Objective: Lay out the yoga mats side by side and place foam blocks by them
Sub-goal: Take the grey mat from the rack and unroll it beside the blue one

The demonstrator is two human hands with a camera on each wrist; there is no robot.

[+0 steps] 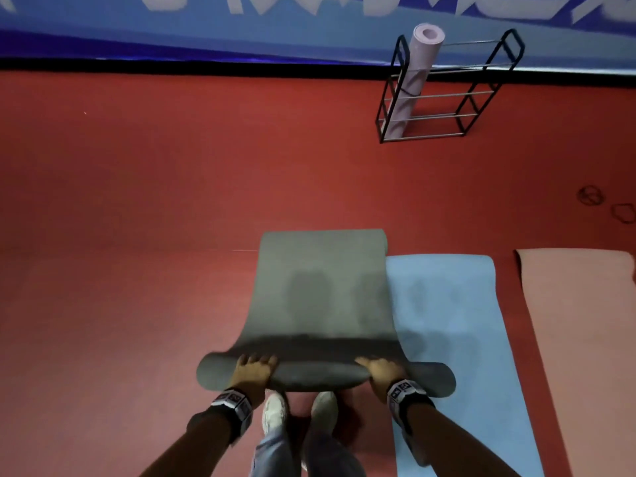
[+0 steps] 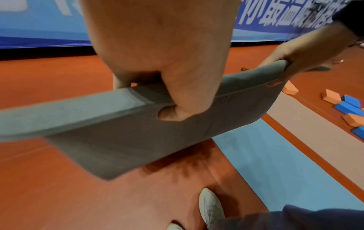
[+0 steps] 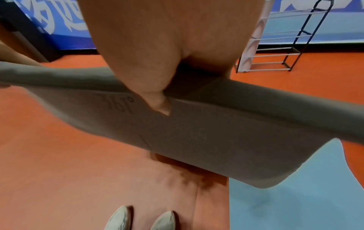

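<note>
While both hands grip the near end of the grey mat [image 1: 321,290], left hand [image 1: 254,372] and right hand [image 1: 380,372] each curled over its edge, it's mid-layout: far end on the red floor [image 1: 137,201], running lengthwise away, overlapping the blue mat [image 1: 447,321]. Next, I'd say, shift it left and lower it flat.

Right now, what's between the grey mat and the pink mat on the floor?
The blue mat lies flat between the grey mat and the pink mat, with a bare strip of red floor before the pink one; clearest in head view.
</note>
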